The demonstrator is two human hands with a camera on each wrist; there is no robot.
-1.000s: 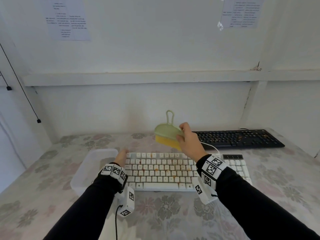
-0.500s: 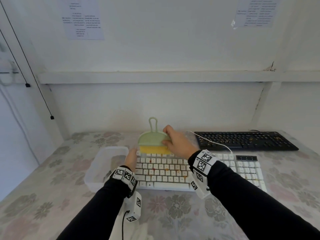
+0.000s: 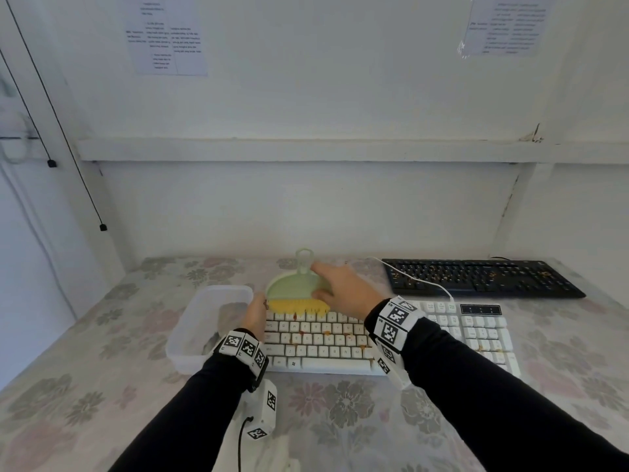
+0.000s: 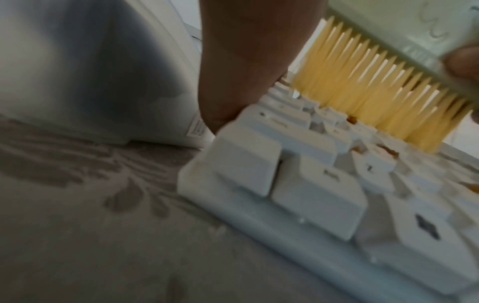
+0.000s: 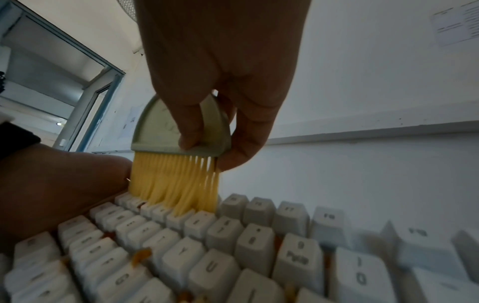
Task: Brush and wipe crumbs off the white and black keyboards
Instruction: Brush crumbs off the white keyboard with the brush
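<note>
The white keyboard (image 3: 384, 335) is lying in the lower middle of the head view, orange crumbs (image 3: 326, 333) sitting between its keys. A green brush (image 3: 296, 289) with yellow bristles (image 5: 173, 184) is standing on the top rows at the board's left end, the bristle tips bending against the keycaps. The right hand (image 3: 347, 292) is pinching the brush body, thumb on the near face and fingers behind it. The left hand (image 3: 255, 315) is bracing the keyboard's left edge in the centre-left of the frame; its fingers are hidden, so I cannot tell whether they are spread or curled. Just left of that hand a clear plastic container (image 3: 190, 335) is sitting beside the board. The black keyboard (image 3: 483, 279) is lying well apart in the right middle of the frame, crumbs scattered on it too. All of it is resting on a floral tablecloth (image 3: 340, 420).

By my reading, the brushing of the white keyboard is only beginning, with the black one untouched. The next move probably calls for sweeping the bristles across the rows, working crumbs out of the gaps and toward the container, while the left hand keeps the board from sliding.
</note>
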